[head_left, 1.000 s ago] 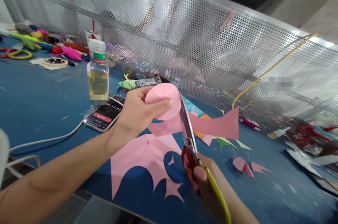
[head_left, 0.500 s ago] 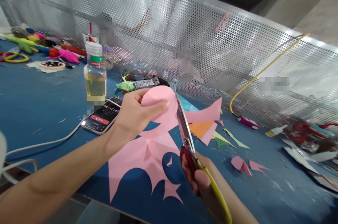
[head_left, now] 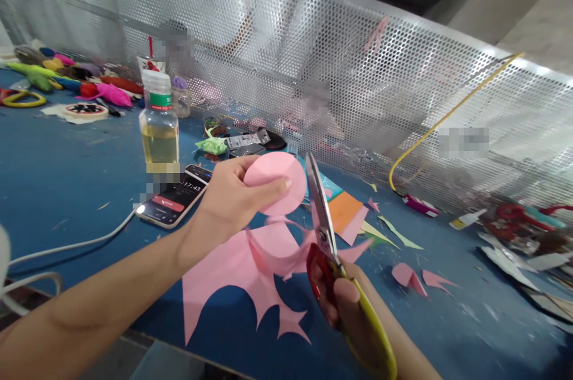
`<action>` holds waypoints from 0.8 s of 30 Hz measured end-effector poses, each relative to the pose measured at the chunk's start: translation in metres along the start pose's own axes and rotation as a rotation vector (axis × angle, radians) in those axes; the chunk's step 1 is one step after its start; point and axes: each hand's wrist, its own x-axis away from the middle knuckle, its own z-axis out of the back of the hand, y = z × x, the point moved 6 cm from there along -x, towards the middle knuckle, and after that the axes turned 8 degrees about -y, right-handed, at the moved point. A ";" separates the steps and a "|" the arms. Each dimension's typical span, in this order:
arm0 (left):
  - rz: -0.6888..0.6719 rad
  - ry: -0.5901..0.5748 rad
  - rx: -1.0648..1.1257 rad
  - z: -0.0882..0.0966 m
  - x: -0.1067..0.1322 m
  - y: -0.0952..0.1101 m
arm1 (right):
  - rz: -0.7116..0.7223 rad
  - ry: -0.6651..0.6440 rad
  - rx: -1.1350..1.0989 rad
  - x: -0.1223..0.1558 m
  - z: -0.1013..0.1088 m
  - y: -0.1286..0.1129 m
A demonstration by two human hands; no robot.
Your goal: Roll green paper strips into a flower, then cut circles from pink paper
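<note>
My left hand (head_left: pixel 233 198) pinches a round pink paper disc (head_left: pixel 278 180) and holds it up over the blue table (head_left: pixel 67 165). My right hand (head_left: pixel 347 302) grips scissors (head_left: pixel 323 225) with red and yellow handles; the blades stand just right of the disc, closed or nearly so. Below them the cut-off pink strip (head_left: pixel 290 246) lies curled on the large pink leftover sheet (head_left: pixel 228 275), which has curved and star-shaped holes.
A phone (head_left: pixel 172 195) with a white cable lies left of my hand, next to a plastic bottle (head_left: pixel 159 126) of yellow liquid. Orange, green and pink paper scraps (head_left: pixel 358 219) lie to the right. A perforated metal screen (head_left: pixel 358 82) backs the table. Colourful craft items (head_left: pixel 67 79) sit far left.
The disc has come free of the sheet. The pink strip that hung from it by the blades has dropped onto the sheet below. The scissors closed and moved slightly right.
</note>
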 end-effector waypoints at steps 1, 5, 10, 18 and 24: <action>0.006 -0.010 -0.010 -0.001 -0.001 0.000 | -0.005 0.023 -0.038 0.000 0.002 0.002; 0.081 -0.090 -0.116 -0.005 -0.006 -0.006 | 0.006 0.135 -0.039 -0.005 0.015 0.006; 0.134 -0.215 -0.467 -0.006 -0.014 -0.023 | 0.036 0.252 -0.021 -0.013 0.036 0.007; 0.153 -0.263 -0.944 0.011 -0.036 -0.052 | 0.039 0.439 0.048 -0.016 0.065 0.001; 0.139 -0.351 -1.186 0.006 -0.032 -0.056 | 0.012 0.489 0.144 -0.024 0.079 0.013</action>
